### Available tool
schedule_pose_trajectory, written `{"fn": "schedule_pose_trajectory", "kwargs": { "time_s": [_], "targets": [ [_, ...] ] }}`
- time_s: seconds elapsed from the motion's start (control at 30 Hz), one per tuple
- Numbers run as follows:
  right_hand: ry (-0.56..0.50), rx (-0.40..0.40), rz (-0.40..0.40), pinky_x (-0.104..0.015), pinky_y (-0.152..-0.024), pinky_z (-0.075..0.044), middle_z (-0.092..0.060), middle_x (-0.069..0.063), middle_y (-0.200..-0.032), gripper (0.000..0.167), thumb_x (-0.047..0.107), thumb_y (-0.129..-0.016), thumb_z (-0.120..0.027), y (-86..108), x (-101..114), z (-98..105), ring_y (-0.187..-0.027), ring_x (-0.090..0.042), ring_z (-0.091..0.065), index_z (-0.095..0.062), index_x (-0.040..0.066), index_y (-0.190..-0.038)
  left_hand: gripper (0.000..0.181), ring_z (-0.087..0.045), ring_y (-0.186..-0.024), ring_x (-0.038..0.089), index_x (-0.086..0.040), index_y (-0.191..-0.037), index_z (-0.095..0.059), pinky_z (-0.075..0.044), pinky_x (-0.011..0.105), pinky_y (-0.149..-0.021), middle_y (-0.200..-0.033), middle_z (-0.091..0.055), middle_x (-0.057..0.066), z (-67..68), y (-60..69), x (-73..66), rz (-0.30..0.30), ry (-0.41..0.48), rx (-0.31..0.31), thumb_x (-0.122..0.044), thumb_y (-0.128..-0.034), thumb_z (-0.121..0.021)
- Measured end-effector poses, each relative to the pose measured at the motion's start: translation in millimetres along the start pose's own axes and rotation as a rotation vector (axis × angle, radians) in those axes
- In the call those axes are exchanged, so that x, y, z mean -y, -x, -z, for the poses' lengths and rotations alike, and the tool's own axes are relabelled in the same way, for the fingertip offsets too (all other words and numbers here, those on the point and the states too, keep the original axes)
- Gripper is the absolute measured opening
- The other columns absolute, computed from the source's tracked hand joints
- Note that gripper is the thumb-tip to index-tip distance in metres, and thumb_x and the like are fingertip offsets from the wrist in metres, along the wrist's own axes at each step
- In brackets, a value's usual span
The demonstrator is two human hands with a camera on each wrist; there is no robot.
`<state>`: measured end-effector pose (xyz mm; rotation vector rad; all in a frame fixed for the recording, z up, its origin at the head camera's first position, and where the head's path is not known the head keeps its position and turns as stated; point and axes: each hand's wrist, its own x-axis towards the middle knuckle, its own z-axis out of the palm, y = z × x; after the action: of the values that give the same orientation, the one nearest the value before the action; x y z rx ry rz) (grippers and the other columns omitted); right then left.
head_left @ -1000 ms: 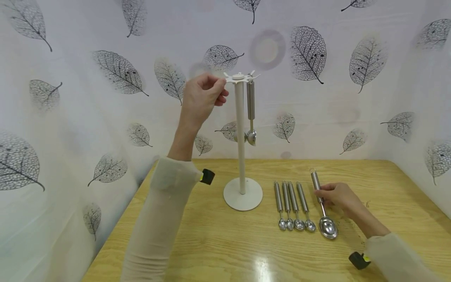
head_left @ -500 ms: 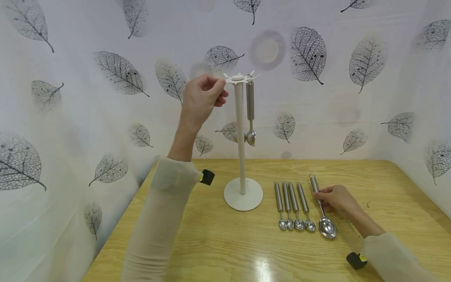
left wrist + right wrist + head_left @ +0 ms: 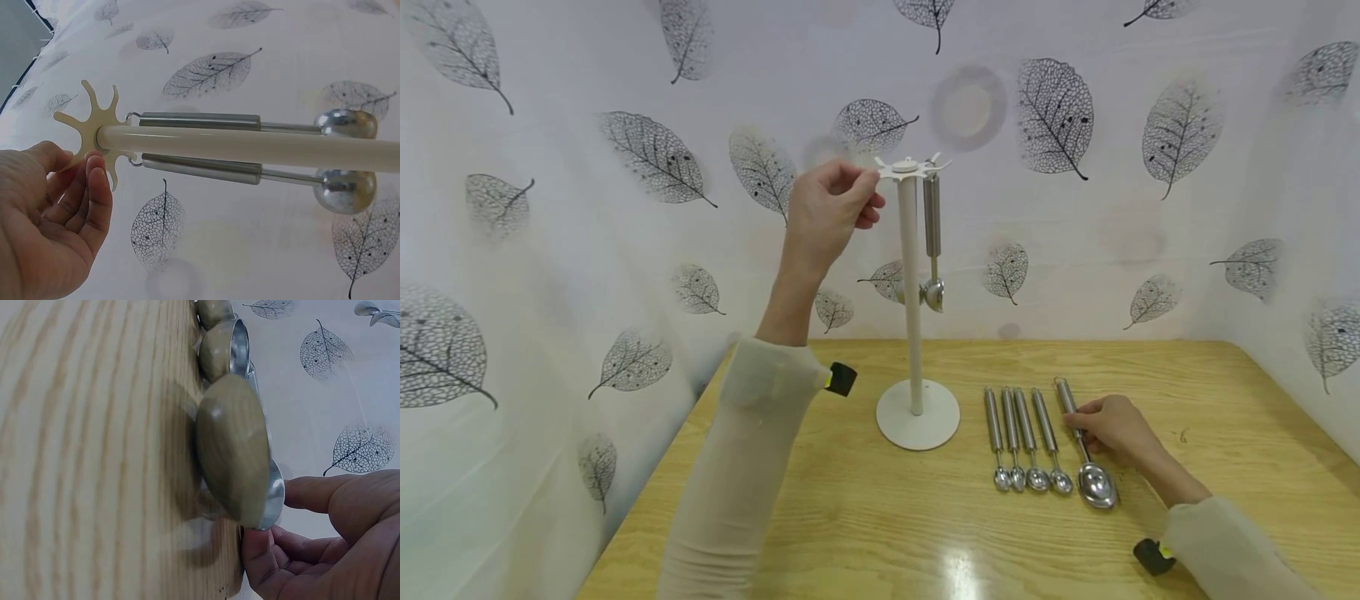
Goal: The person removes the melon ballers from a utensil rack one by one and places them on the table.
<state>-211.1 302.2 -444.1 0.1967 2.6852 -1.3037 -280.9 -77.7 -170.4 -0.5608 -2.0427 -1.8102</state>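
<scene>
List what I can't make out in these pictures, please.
- Head: second hanging spoon, mostly behind the pole.
- Left wrist: stand's base, cut off by the right edge.
- Right wrist: large spoon's handle, hidden by its bowl.
- Right wrist: topmost spoon, cut off by the upper edge.

Soft, even light leaves white glare low on the wooden table (image 3: 850,517).

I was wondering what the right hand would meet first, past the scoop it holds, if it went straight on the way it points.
Probably the rightmost small scoop, by its handle, though the right hand might pass above it; depth is unclear.
</scene>
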Motion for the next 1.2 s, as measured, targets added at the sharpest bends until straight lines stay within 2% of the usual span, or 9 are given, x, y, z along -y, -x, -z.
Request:
{"fn": "schedule_pose_trajectory", "kwargs": {
  "time_s": [0.23, 0.47, 0.7, 0.77, 0.83, 0.9, 0.97, 1.2],
  "targets": [
    [0.034, -0.015, 0.006, -0.027, -0.053, -0.058, -0.065, -0.008, -0.074, 0.048, 0.018, -0.097, -0.072, 0.2, 1, -1, -0.059, -0.015, -0.063, -0.059, -0.023, -0.119, 0.011, -0.068, -0.066, 0.016, 0.002, -0.098, -0.070, -0.064, 0.026, -0.068, -0.082, -0.072, 0.010, -0.2, -0.8, -0.5, 0.029, 0.026, -0.007, -0.009, -0.1013, -0.068],
    [0.058, -0.028, 0.009, -0.028, -0.054, -0.059, -0.067, -0.011, -0.081, 0.052, 0.018, -0.097, -0.072, 2.8, 6, -2, -0.062, -0.016, -0.063, -0.056, -0.024, -0.122, 0.011, -0.067, -0.065, 0.015, 0.002, -0.098, -0.070, -0.064, 0.025, -0.067, -0.081, -0.072, 0.010, -0.1, 0.4, -1.1, 0.028, 0.025, -0.011, -0.008, -0.1014, -0.067],
    [0.104, -0.043, 0.044, -0.027, -0.052, -0.054, -0.066, -0.009, -0.077, 0.048, 0.020, -0.097, -0.071, 3.0, 3, -3, -0.062, -0.017, -0.060, -0.060, -0.023, -0.117, 0.011, -0.068, -0.067, 0.016, 0.002, -0.099, -0.070, -0.064, 0.026, -0.069, -0.083, -0.072, 0.011, -1.0, 0.2, -0.4, 0.024, 0.013, -0.012, -0.009, -0.1015, -0.068],
    [0.144, -0.060, 0.064, -0.031, -0.058, -0.057, -0.069, -0.017, -0.084, 0.049, 0.023, -0.098, -0.070, 4.3, 4, -1, -0.070, -0.023, -0.063, -0.061, -0.022, -0.116, 0.012, -0.068, -0.067, 0.016, 0.002, -0.099, -0.070, -0.064, 0.027, -0.070, -0.083, -0.072, 0.011, -1.3, 0.2, -0.5, 0.025, 0.012, -0.010, -0.009, -0.1015, -0.068],
    [0.182, -0.074, 0.085, -0.040, -0.068, -0.060, -0.070, -0.027, -0.097, 0.051, 0.026, -0.100, -0.067, 6.3, 6, 1, -0.082, -0.034, -0.067, -0.061, -0.022, -0.118, 0.012, -0.068, -0.068, 0.016, 0.002, -0.100, -0.070, -0.064, 0.028, -0.071, -0.083, -0.073, 0.011, -1.5, 0.2, -0.8, 0.028, 0.008, -0.009, -0.009, -0.1016, -0.067],
    [0.201, -0.078, 0.101, -0.049, -0.079, -0.061, -0.067, -0.035, -0.112, 0.054, 0.029, -0.103, -0.063, 8.8, 11, 4, -0.096, -0.044, -0.066, -0.060, -0.022, -0.121, 0.012, -0.068, -0.068, 0.016, 0.001, -0.100, -0.070, -0.065, 0.030, -0.073, -0.084, -0.072, 0.011, -1.4, 0.4, -1.3, 0.030, 0.008, -0.007, -0.010, -0.1017, -0.067],
    [0.191, -0.075, 0.113, -0.054, -0.084, -0.060, -0.063, -0.038, -0.119, 0.056, 0.030, -0.105, -0.060, 11.0, 17, 7, -0.104, -0.048, -0.065, -0.057, -0.022, -0.125, 0.012, -0.068, -0.068, 0.016, 0.001, -0.099, -0.070, -0.065, 0.031, -0.073, -0.084, -0.073, 0.011, -1.3, 0.4, -1.8, 0.031, 0.006, -0.005, -0.010, -0.1017, -0.068],
    [0.056, -0.059, 0.169, -0.047, -0.080, -0.063, -0.061, -0.035, -0.126, 0.062, 0.036, -0.108, -0.056, 14.2, 48, 14, -0.104, -0.043, -0.066, -0.051, -0.018, -0.137, 0.012, -0.068, -0.069, 0.016, 0.001, -0.099, -0.070, -0.064, 0.028, -0.072, -0.084, -0.072, 0.011, -0.7, 0.3, -2.5, 0.035, -0.002, -0.003, -0.010, -0.1021, -0.067]
  ]
}}
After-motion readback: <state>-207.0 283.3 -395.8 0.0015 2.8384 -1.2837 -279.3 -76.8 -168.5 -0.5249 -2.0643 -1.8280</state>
